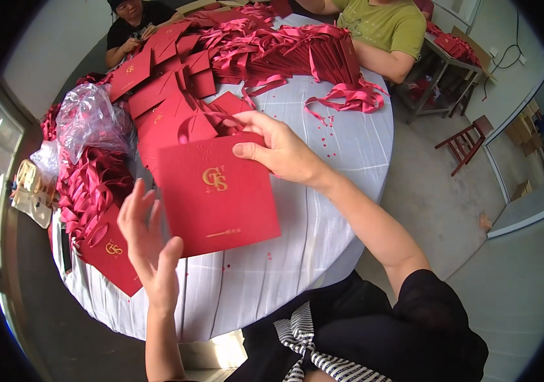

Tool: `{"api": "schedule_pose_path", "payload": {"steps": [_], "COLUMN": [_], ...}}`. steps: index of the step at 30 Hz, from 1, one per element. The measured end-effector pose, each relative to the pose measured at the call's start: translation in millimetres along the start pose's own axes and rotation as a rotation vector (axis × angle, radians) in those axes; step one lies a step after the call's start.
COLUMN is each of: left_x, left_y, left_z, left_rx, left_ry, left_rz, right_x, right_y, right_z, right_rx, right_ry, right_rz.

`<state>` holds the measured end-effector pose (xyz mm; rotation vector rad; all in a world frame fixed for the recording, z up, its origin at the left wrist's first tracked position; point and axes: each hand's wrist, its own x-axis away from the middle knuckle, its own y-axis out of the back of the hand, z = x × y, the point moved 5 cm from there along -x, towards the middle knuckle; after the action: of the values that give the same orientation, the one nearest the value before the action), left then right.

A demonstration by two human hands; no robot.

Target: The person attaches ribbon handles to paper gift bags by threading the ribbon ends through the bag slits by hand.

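Observation:
A flat red paper gift bag [218,207] with a gold emblem faces me over the near part of the table. My right hand [278,148] grips its top edge, thumb on the front and fingers behind. Red ribbon [195,126] shows behind that top edge. Beside the bag's lower left side is my left hand [151,239], fingers apart and holding nothing; I cannot tell whether the thumb touches the bag. Just beyond lies a spread of similar red bags [157,121], partly hidden by the held one.
A pale cloth covers the round table [323,191]. At left are ribboned bags [93,191] and clear plastic wrap [90,118]. A long ribboned row [285,54] fills the far side, where two people sit. A red stool [466,145] stands on the floor at right.

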<state>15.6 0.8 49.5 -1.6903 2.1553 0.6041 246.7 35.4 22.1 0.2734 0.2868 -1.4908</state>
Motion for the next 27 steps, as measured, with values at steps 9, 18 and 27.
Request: {"api": "schedule_pose_path", "payload": {"steps": [9,18,27], "left_x": [-25.9,-19.6,-10.3], "left_y": [-26.7,-36.2,-36.7], "left_z": [-25.0,-31.7,-42.7], "left_rx": [-0.901,-0.836,-0.877], "left_ry": [-0.539,-0.598,-0.614], "left_rz": [0.123,0.099,0.126], "right_x": [15.7,10.4,0.3], "right_y": [-19.1,-5.8,-44.7], "right_z": [47.4,67.4,101.0], "right_rx": [0.420,0.416,0.770], "right_ry": [0.352,0.158,0.513], "right_rz": [0.117,0.076,0.230]}}
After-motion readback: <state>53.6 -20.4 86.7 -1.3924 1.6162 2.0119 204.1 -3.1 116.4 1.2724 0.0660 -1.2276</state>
